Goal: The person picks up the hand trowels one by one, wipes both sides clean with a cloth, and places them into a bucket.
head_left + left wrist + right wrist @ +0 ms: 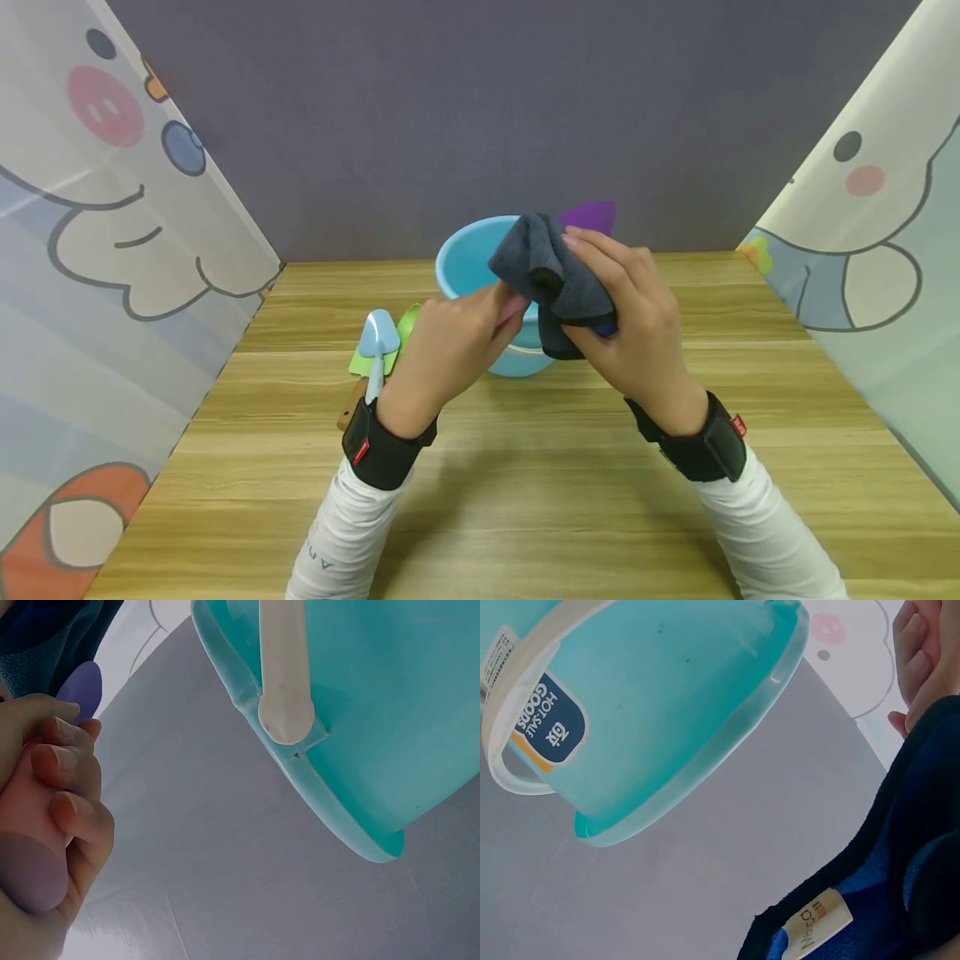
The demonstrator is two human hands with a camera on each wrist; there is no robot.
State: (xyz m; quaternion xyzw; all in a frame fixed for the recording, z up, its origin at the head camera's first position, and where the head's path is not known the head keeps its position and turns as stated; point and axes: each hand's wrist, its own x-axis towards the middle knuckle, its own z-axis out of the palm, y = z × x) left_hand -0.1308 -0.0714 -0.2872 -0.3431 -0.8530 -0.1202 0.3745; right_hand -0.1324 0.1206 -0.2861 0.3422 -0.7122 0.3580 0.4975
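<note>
In the head view my left hand (457, 342) grips the pink handle (513, 309) of what looks like a toy shovel. Its purple blade (591, 217) sticks out behind the cloth. The left wrist view shows the fingers curled round this handle (34, 806), which ends in a purple knob (31, 871). A grey-blue cloth (581, 287) with black edging is held bunched by my right hand (633, 312) against the shovel. In the right wrist view the cloth's blue underside carries a pale label (817, 924). Both hands are raised in front of a light blue bucket (468, 254).
Left of the bucket lie a light blue toy trowel (378, 333), a green tool (408, 323) and a brown handle (351, 406), partly hidden by the left arm. The bucket has a white carrying handle (285, 675). A grey wall (495, 108) rises behind the wooden table (555, 500).
</note>
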